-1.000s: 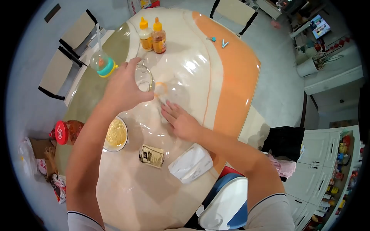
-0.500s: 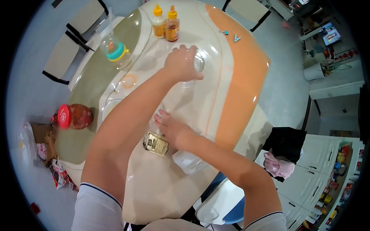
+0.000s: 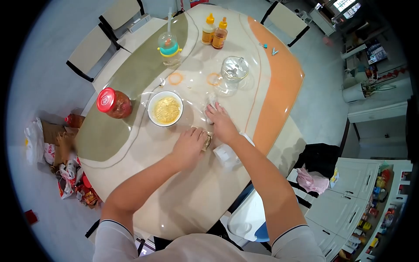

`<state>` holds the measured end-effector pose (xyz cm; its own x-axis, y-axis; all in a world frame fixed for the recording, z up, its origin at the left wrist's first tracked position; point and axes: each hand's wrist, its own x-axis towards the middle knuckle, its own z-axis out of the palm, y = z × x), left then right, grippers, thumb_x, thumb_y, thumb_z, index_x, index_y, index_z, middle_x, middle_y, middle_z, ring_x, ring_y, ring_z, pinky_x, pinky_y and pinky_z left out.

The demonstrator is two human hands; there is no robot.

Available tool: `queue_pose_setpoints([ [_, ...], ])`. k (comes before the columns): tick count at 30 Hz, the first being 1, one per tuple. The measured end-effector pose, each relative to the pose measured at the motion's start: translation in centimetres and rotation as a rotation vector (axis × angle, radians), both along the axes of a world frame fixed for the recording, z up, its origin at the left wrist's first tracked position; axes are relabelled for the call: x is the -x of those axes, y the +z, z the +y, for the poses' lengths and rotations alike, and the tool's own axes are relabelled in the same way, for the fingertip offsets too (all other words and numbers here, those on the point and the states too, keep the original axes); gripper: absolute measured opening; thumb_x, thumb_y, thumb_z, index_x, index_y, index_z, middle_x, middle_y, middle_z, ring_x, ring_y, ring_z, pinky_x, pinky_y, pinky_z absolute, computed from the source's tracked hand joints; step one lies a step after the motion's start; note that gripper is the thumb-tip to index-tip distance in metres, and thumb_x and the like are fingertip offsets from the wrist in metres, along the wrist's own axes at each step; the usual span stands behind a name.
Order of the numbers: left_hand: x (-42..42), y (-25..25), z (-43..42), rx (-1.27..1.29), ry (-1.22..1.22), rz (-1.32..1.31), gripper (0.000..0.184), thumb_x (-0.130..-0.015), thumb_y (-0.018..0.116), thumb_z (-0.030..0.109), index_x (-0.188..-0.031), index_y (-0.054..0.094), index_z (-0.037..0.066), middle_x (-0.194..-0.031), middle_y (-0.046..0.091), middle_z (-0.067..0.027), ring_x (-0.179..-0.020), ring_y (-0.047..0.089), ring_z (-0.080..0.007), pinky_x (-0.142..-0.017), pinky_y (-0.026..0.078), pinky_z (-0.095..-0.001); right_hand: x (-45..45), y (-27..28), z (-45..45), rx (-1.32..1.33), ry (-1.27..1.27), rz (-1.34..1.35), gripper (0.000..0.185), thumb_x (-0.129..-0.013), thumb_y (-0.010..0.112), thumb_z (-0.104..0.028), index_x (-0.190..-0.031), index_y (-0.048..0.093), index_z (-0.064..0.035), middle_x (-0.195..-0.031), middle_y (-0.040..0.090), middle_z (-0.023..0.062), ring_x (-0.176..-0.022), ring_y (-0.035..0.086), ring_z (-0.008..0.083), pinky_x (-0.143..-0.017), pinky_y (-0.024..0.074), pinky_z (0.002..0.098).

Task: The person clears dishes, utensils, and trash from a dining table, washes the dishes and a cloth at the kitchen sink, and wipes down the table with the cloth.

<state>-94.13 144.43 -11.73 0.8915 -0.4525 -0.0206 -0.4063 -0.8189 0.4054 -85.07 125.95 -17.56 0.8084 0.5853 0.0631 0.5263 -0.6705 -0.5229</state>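
My left hand [image 3: 188, 146] lies over a small gold-labelled container [image 3: 207, 142], its fingers curled across the top and hiding most of it. Just to its right, my right hand [image 3: 221, 125] presses a crumpled white tissue [image 3: 211, 103] against the tabletop, fingers closed over it. A white, partly see-through packet [image 3: 227, 156] lies below my right wrist. Beyond my left hand stands a white bowl [image 3: 151, 114] with yellow, crumbly food [image 3: 166, 110]. Farther off, a clear glass cup [image 3: 235, 70] with a handle stands upright, apart from both hands.
A red-lidded jar [image 3: 114, 103] is at the left of the table. Toward the back stand a baby bottle [image 3: 169, 49] with a straw and two yellow-capped bottles [image 3: 208, 31]. Small clips [image 3: 274, 51] lie on the orange strip. Chairs [image 3: 89, 50] surround the table.
My left hand has come back from the glass cup to the gold-labelled container. My right hand has moved slightly up and right, onto the tissue. The view has shifted, and the bowl now shows fully.
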Motion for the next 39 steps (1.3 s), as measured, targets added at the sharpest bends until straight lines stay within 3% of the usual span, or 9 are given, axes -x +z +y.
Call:
queue_pose_setpoints([
  [12,-2.0,5.6,0.8,0.406,0.232,-0.542,0.027,-0.072,0.067,0.004,-0.098,0.063,0.001,-0.097,0.062,-0.0136,-0.092,0.06,-0.0322,-0.081,0.05,-0.0415,7.7,5.7,6.3,0.435,-0.004,0.302,0.051,-0.089,0.049,-0.006,-0.139,0.049,0.0045,-0.154,0.039,0.0191,-0.143,0.033,0.0403,-0.118,0.0277,0.0455],
  [14,-7.8,3.9,-2.0,0.379,0.156,-0.633,0.022,-0.074,0.067,0.004,-0.095,0.063,0.0,-0.098,0.062,-0.0136,-0.093,0.06,-0.0322,-0.082,0.05,-0.0417,10.9,-3.3,8.4,-0.282,-0.344,0.578,0.05,-0.094,0.046,-0.015,-0.139,0.048,0.0048,-0.155,0.038,0.0184,-0.144,0.033,0.037,-0.12,0.024,0.0464],
  [17,-12.8,0.0,-5.4,0.381,0.099,-0.604,0.018,-0.078,0.066,0.006,-0.094,0.064,0.0,-0.1,0.063,-0.0154,-0.093,0.06,-0.0341,-0.083,0.05,-0.0437,13.9,3.5,9.8,0.886,0.26,0.061,0.049,-0.096,0.044,-0.018,-0.139,0.049,0.0051,-0.154,0.038,0.0178,-0.143,0.034,0.0361,-0.12,0.023,0.0475],
  [20,-10.4,1.1,-7.9,0.23,0.16,-0.136,0.029,-0.079,0.069,0.011,-0.104,0.065,-0.002,-0.107,0.061,-0.0207,-0.098,0.06,-0.038,-0.088,0.05,-0.0469,17.0,-0.6,9.9,0.293,-0.028,-0.034,0.04,-0.096,0.046,-0.015,-0.132,0.055,0.0008,-0.137,0.055,0.0181,-0.131,0.049,0.0344,-0.123,0.0192,0.0428],
  [23,-3.6,3.1,-10.0,0.108,0.117,0.178,0.029,-0.079,0.069,0.013,-0.105,0.066,0.0,-0.108,0.059,-0.0234,-0.098,0.06,-0.0411,-0.085,0.05,-0.0496,17.3,-4.5,11.5,-0.993,-0.498,0.517,0.045,-0.097,0.045,-0.017,-0.136,0.05,0.0043,-0.141,0.052,0.0197,-0.139,0.04,0.0383,-0.122,0.0199,0.0487],
  [25,-1.6,1.1,-10.1,0.083,0.003,0.248,0.024,-0.08,0.066,0.01,-0.103,0.067,0.001,-0.107,0.059,-0.0231,-0.097,0.06,-0.0414,-0.083,0.05,-0.0499,16.3,-2.1,9.6,0.007,-0.191,-0.133,0.047,-0.097,0.044,-0.016,-0.14,0.047,0.0034,-0.149,0.045,0.0192,-0.144,0.031,0.0394,-0.121,0.0214,0.048],
  [31,-8.9,2.0,-8.6,0.373,0.271,0.053,0.018,-0.079,0.059,0.002,-0.095,0.067,0.001,-0.1,0.061,-0.0215,-0.092,0.062,-0.0401,-0.082,0.051,-0.0467,16.0,0.8,8.9,-0.131,-0.198,0.342,0.055,-0.092,0.051,-0.014,-0.143,0.043,0.0056,-0.154,0.038,0.0172,-0.146,0.027,0.0387,-0.122,0.0186,0.0479],
  [34,-15.2,1.6,-7.0,0.421,0.427,-0.007,0.019,-0.079,0.061,0.004,-0.097,0.067,0.0,-0.1,0.063,-0.0214,-0.092,0.062,-0.0415,-0.084,0.051,-0.0466,15.7,-0.5,8.9,0.092,-0.084,0.039,0.054,-0.092,0.049,-0.012,-0.142,0.044,0.0071,-0.153,0.039,0.0182,-0.147,0.025,0.0392,-0.123,0.0174,0.0479],
  [39,-16.9,1.9,-3.6,0.352,0.361,0.37,0.073,-0.075,0.08,0.038,-0.132,0.055,0.0,-0.127,0.056,-0.0284,-0.118,0.058,-0.0415,-0.099,0.048,-0.0419,15.0,-0.1,7.9,-0.079,-0.044,0.106,0.047,-0.092,0.043,-0.005,-0.137,0.048,0.0069,-0.151,0.041,0.0198,-0.146,0.027,0.0396,-0.122,0.0211,0.0476],
])
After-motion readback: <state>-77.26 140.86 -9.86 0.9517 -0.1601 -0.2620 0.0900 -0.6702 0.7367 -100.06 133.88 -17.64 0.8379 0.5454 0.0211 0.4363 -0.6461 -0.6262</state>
